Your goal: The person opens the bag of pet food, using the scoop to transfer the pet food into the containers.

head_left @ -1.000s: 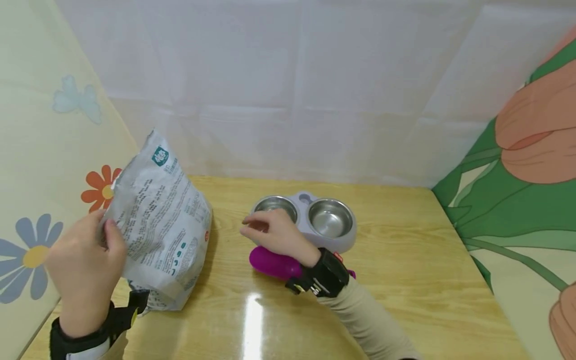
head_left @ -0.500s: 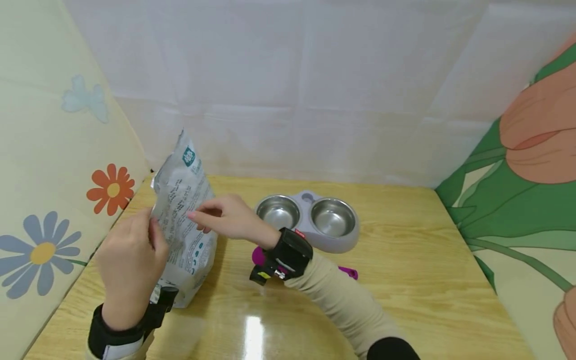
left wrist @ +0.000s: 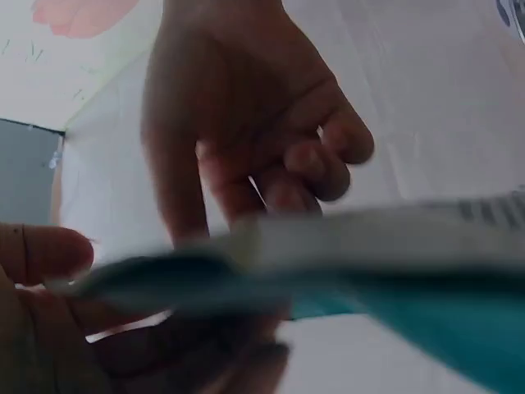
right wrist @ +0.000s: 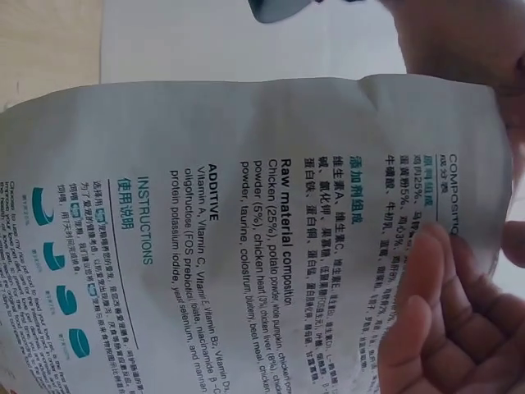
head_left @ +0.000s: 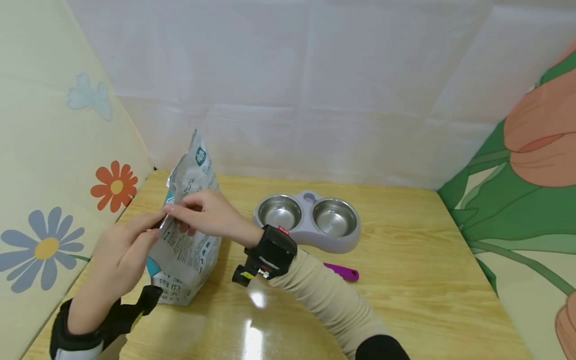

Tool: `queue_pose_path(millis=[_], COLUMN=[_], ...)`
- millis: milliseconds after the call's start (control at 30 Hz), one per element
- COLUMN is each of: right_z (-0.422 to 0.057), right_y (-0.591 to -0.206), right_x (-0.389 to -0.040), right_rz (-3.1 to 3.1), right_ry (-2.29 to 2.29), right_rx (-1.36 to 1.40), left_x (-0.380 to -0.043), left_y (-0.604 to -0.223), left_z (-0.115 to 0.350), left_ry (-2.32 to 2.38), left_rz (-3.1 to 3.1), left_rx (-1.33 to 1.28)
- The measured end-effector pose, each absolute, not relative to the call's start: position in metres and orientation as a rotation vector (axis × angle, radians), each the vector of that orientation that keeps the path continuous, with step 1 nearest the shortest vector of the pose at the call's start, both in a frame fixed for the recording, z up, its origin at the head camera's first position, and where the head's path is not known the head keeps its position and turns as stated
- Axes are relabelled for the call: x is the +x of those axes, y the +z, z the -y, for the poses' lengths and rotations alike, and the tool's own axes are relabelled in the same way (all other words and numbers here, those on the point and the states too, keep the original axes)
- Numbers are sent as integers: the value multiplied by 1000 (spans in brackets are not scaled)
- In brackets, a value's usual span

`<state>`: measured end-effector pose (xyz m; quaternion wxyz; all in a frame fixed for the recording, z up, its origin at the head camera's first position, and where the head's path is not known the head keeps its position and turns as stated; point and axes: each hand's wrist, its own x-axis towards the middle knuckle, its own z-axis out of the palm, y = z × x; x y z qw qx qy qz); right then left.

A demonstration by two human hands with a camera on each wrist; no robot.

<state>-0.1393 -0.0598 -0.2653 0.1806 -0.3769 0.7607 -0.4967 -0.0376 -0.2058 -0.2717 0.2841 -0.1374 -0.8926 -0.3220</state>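
A silver-grey pet food bag (head_left: 195, 257) with teal printing stands upright at the left of the table, its top edge turned toward the hands. My left hand (head_left: 114, 257) pinches that edge from the left, thumb on one side and fingers on the other. From the right, my right hand (head_left: 213, 212) reaches over the bag and pinches the edge close to the left fingertips. In the left wrist view the bag's edge (left wrist: 369, 254) runs blurred between both hands. The printed back of the bag (right wrist: 230, 230) fills the right wrist view, with right fingers (right wrist: 422, 275) against it.
A grey double pet bowl (head_left: 310, 232) with two steel dishes stands right of the bag. A purple handle (head_left: 345, 273) lies in front of it, partly hidden by the right sleeve. White cloth (head_left: 297, 90) hangs behind the wooden table (head_left: 405, 280).
My right hand has moved left from over the purple scoop and bowl to the bag's top edge. The bag has turned, its edge now facing the hands; the left hand has shifted right with it.
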Motion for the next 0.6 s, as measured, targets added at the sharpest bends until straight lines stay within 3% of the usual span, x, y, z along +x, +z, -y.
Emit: queue_pose_path(millis=[600], right_z=[67], right_y=[-262], right_x=[-125], right_rz=[-2076], right_ry=[-1394], right_rx=[-1069], left_x=[-74], left_y=[-261], left_z=[251], left_ry=[-1088], left_rz=[2570], left_rx=[-760])
